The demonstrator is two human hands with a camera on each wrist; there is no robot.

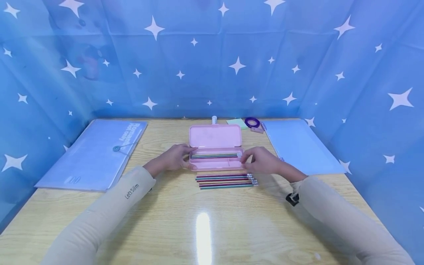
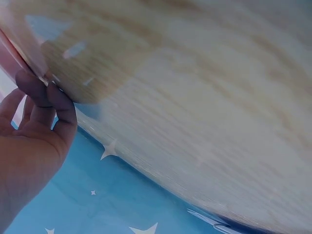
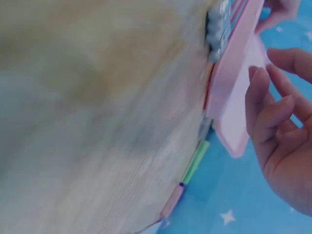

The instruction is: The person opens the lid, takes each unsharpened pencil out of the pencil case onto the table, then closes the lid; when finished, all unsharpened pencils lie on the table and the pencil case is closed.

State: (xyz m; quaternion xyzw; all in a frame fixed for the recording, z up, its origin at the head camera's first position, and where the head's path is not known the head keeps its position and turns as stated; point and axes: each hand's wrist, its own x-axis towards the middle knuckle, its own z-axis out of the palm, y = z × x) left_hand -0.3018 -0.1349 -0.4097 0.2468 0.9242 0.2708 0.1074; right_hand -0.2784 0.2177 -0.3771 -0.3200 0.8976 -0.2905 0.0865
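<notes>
The pink pencil case lies open in the middle of the wooden table, its lid standing up on the far side. The tray holds a few pencils laid lengthwise in its far compartment; the near compartment appears empty.

Handling, as a judgement: the case looks like a thin, rigid plastic shell, light and smooth, liable to slide on the glossy tabletop if pushed from one end only. The hinge line is probably the weakest part. Grip at both short ends of the tray, not at the lid.

The left hand is at the left end of the tray, fingers curled against its corner; the left wrist view confirms fingertips touching the pink edge. The right hand is at the right end, fingers loosely bent and slightly apart. The right wrist view shows them just beside the case wall, and contact cannot be confirmed.

Just near of the case lies a row of loose pencils, parallel to it, erasers to the right. These are slender, stiff and prone to rolling.

At the far table edge are a small white tube, a green sticky pad and a purple tape roll. A blue document folder lies at the left, a pale blue notebook at the right.
</notes>
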